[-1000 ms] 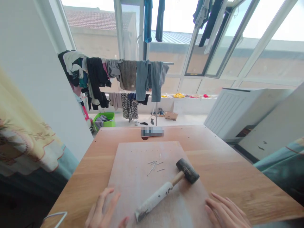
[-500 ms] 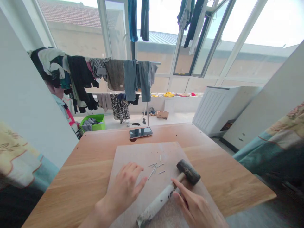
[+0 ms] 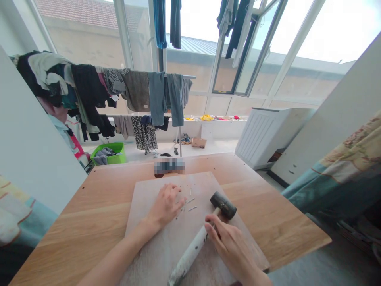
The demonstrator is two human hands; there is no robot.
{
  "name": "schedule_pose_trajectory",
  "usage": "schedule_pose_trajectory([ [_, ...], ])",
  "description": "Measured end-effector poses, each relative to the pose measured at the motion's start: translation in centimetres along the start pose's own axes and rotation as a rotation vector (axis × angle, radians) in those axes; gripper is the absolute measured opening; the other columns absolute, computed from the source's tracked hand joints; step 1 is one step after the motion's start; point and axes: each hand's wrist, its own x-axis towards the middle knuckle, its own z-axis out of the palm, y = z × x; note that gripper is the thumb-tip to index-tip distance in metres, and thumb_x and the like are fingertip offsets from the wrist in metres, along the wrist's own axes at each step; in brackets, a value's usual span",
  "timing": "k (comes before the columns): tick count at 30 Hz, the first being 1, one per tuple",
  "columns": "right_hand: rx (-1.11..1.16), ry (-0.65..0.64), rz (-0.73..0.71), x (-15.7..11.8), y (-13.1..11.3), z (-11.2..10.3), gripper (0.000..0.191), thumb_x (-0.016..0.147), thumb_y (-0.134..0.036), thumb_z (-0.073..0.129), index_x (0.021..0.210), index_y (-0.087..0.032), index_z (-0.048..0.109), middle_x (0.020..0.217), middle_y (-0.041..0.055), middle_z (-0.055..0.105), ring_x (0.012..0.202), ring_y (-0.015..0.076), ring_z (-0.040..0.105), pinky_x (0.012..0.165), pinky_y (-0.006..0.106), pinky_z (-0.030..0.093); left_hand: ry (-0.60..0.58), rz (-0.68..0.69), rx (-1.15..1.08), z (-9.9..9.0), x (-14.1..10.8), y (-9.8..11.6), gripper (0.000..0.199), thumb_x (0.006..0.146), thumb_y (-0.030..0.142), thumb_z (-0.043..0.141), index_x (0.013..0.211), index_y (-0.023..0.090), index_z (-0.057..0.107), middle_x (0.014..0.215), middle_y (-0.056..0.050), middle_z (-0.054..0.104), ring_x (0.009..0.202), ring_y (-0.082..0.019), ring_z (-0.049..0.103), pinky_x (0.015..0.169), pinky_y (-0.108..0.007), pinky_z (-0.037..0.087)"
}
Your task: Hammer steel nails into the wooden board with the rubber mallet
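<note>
A rubber mallet with a black head (image 3: 223, 205) and a white-wrapped handle (image 3: 190, 254) lies slantwise across a pale wooden board (image 3: 143, 242). My right hand (image 3: 230, 238) is closed on the handle just below the head, thumb and forefinger around it. Several thin metal nails (image 3: 192, 208) are scattered on the board left of the mallet head. My left hand (image 3: 169, 203) is over the left side of these nails, fingers bent and a little apart, with the thumb tip beside the nails. Its fingers cover part of the pile.
The board rests on a wooden table (image 3: 80, 222). Beyond the board, a blurred-out flat object (image 3: 169, 165) lies near the table's far edge. Behind stand a clothes rack with laundry (image 3: 137, 93), a green basket (image 3: 119, 158) and a white cabinet-like unit (image 3: 262, 135).
My left hand has moved forward and right onto the nails. My right hand has closed around the mallet handle. The whole view has shifted slightly.
</note>
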Motion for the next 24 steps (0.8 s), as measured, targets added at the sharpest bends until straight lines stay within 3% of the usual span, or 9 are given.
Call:
schedule_pose_trajectory([
  [4,0.249,-0.034,0.252,0.3,-0.4,-0.8,0.033,0.093,-0.057,0.051,0.093,-0.026,0.064,0.061,-0.0007,0.063,0.063,0.0224,0.067,0.058,0.028,0.050,-0.164,-0.124,0.025,-0.1,3.5,1.8,0.015,0.086,0.027,0.058,0.094,0.017,0.067,0.095,-0.009,0.070,0.085,-0.024,0.068,0.079,-0.035,0.052],
  [8,0.823,-0.011,0.466,0.0,0.1,-1.8,0.036,0.084,-0.058,0.059,0.100,-0.027,0.051,0.085,0.0009,0.066,0.071,0.0213,0.069,0.047,0.026,0.053,-0.301,-0.107,0.114,1.0,6.2,3.7,0.021,0.077,0.012,0.060,0.097,0.015,0.068,0.095,-0.015,0.071,0.089,-0.029,0.070,0.076,-0.035,0.053],
  [10,0.910,0.025,0.484,-0.1,0.7,-2.3,0.038,0.081,-0.053,0.064,0.102,-0.028,0.046,0.090,0.0000,0.064,0.062,0.0170,0.066,0.040,0.024,0.051,-0.312,-0.084,0.114,1.6,6.9,4.4,0.025,0.074,0.004,0.058,0.094,0.015,0.069,0.093,-0.015,0.072,0.089,-0.029,0.070,0.077,-0.035,0.053],
  [12,0.782,0.028,0.459,0.1,1.3,-2.7,0.031,0.082,-0.045,0.062,0.101,-0.027,0.046,0.072,-0.0056,0.058,0.042,0.0110,0.052,0.032,0.020,0.042,-0.317,-0.060,0.098,2.1,7.4,4.7,0.025,0.072,0.000,0.057,0.087,0.016,0.070,0.087,-0.014,0.073,0.087,-0.028,0.071,0.078,-0.035,0.054],
  [14,0.567,0.068,0.425,0.4,1.8,-3.1,0.021,0.084,-0.039,0.057,0.097,-0.026,0.047,0.061,-0.0086,0.051,0.035,0.0102,0.045,0.031,0.019,0.037,-0.311,-0.038,0.061,2.3,7.8,4.7,0.024,0.069,-0.002,0.058,0.077,0.017,0.069,0.081,-0.013,0.072,0.085,-0.029,0.071,0.080,-0.036,0.054],
  [17,0.313,0.157,0.312,0.8,2.4,-3.2,0.015,0.085,-0.033,0.051,0.097,-0.025,0.050,0.078,0.0000,0.065,0.058,0.0174,0.066,0.051,0.027,0.054,-0.276,-0.010,-0.036,2.5,8.4,4.3,0.022,0.064,-0.003,0.060,0.072,0.016,0.068,0.078,-0.012,0.071,0.083,-0.030,0.070,0.079,-0.038,0.054],
  [19,0.210,0.177,0.238,1.0,2.7,-3.0,0.026,0.087,-0.032,0.047,0.111,-0.024,0.052,0.092,0.0057,0.070,0.081,0.0226,0.072,0.075,0.036,0.058,-0.231,0.005,-0.133,2.7,8.8,3.9,0.021,0.065,-0.001,0.062,0.076,0.015,0.069,0.082,-0.011,0.072,0.081,-0.027,0.070,0.077,-0.035,0.054],
  [21,0.157,0.184,0.207,1.1,2.9,-2.7,0.045,0.088,-0.030,0.044,0.132,-0.021,0.047,0.098,0.0083,0.071,0.090,0.0249,0.072,0.086,0.041,0.056,-0.174,0.005,-0.243,3.3,9.3,3.5,0.018,0.070,0.004,0.062,0.082,0.015,0.070,0.086,-0.008,0.072,0.078,-0.021,0.069,0.074,-0.030,0.054],
  [24,0.222,0.132,0.259,1.2,2.9,-2.3,0.055,0.088,-0.033,0.047,0.141,-0.019,0.045,0.086,0.0061,0.072,0.075,0.0247,0.073,0.073,0.036,0.059,-0.089,-0.024,-0.390,4.5,10.0,3.2,0.016,0.077,0.007,0.060,0.086,0.015,0.069,0.084,-0.004,0.073,0.077,-0.016,0.069,0.074,-0.026,0.054],
])
